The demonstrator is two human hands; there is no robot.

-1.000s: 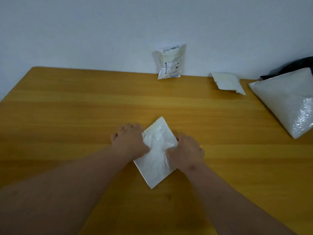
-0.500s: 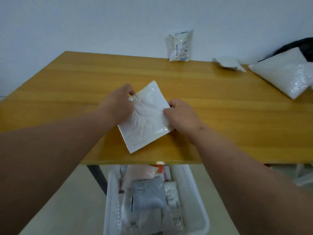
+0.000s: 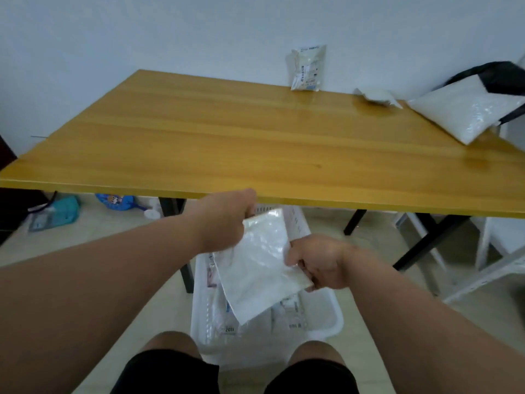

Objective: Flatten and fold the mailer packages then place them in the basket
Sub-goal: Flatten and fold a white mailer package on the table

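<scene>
Here, one rectangular yellow wooden table (image 3: 255, 143) on black legs, filling the middle of the view, its near edge just above both hands.

One white slatted plastic basket (image 3: 331, 317) on the floor below the table's near edge, between the person's knees; flat printed packets lie inside it.

One large white bubble mailer (image 3: 466, 109) at the table's far right corner, lying over a black bag (image 3: 500, 78).

One flattened, folded white plastic mailer (image 3: 255, 265), held in the air directly above the basket, tilted, its lowest corner pointing down into the basket's opening. It hangs between the two hands.

One left hand (image 3: 224, 220), gripping the mailer's upper left corner; its fingers are curled round the far edge and mostly hidden behind the sheet.

One right hand (image 3: 321, 263), pinching the mailer's right edge, thumb on the upper face, fingers curled beneath.

One small clear labelled packet (image 3: 308, 66), propped upright against the wall at the table's far edge.

One small crumpled white mailer (image 3: 376, 95), lying just to its right.
</scene>
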